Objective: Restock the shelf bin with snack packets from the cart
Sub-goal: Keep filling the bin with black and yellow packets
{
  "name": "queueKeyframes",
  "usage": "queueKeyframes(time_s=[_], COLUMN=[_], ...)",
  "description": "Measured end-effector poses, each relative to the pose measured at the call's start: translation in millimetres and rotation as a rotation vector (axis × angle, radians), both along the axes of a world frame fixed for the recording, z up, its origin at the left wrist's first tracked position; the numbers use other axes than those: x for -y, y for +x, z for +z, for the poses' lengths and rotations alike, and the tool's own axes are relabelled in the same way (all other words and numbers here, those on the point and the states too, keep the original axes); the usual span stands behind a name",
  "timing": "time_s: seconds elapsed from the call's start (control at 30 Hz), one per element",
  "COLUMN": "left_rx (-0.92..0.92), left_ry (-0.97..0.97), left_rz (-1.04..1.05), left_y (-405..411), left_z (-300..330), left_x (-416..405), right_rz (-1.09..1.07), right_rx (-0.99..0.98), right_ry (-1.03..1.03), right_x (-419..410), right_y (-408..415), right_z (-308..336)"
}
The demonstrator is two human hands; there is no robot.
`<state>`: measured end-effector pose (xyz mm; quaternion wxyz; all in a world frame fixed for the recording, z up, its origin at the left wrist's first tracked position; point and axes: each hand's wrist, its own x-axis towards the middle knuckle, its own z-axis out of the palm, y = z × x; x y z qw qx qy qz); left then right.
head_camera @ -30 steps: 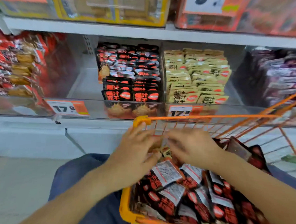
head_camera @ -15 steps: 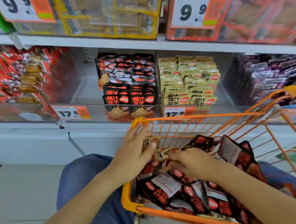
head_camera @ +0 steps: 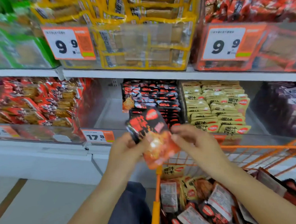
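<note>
1. Glossy black-and-red foil packet (head_camera: 151, 137): likely light, floppy, slick; best pinched at a flat edge.
2. Packet is in the air between cart (head_camera: 260, 147) and shelf bin (head_camera: 152, 102).
3. My left hand (head_camera: 125, 151) fingers curl round its lower-left edge.
4. My right hand (head_camera: 198, 145) fingers loosely spread at its right edge; grip unclear, blurred.

White-and-orange 9.9 price tags (head_camera: 69, 43) front the upper shelf's yellow-trimmed clear packs (head_camera: 143, 44); below, beige packets (head_camera: 218, 107) sit beside purple packets (head_camera: 288, 101), red packets (head_camera: 35, 101) far left.

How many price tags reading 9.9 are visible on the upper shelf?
2: one 9.9 tag before the yellow packs at left, another 9.9 tag before the red packs at right. More may lie outside view.
</note>
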<state>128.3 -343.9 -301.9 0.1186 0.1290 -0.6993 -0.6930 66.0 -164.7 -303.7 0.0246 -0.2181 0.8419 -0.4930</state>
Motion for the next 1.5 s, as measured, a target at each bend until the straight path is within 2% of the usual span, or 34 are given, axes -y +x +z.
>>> queueKeyframes(time_s=[0.07, 0.1, 0.23, 0.37, 0.6, 0.73, 0.83, 0.97, 1.2, 1.4, 1.5], left_rx=[-0.019, -0.027, -0.043, 0.021, 0.319, 0.389, 0.423, 0.382, 0.358, 0.377, 0.168], left_ry=[0.016, -0.011, -0.142, -0.282, -0.448, -0.467, -0.674, -0.761, -0.791, -0.658, -0.707], left_rz=[0.131, 0.182, 0.318, 0.422, 0.273, 0.192, 0.214, 0.237, 0.147, 0.166, 0.25], left_y=[-13, -18, -69, -147, -240, -252, -247, -247, -246, -234, -202], left_z=[7, 11, 12, -5, -41, -58, -67, -69, -74, -52, -16], left_x=[24, 37, 86, 127, 127, 121, 115, 113, 113, 117, 107], right_rz=[-0.138, -0.177, -0.297, -0.435, -0.481, -0.477, -0.484, -0.493, -0.499, -0.46, -0.267], right_rx=[-0.259, -0.317, -0.38, -0.504, -0.59, -0.615, -0.624, -0.621, -0.648, -0.608, -0.561], right_ry=[0.23, 0.288, 0.487, 0.589, 0.564, 0.56, 0.573, 0.564, 0.557, 0.485, 0.328], right_x=[11, 15, 33, 42, 44, 44, 44, 44, 43, 41, 29], right_y=[-23, -36, -78, -88, -94, -94, -95, -95, -95, -93, -85], right_z=[1, 0, -17, -37, -42, -43, -45, -46, -47, -44, -35])
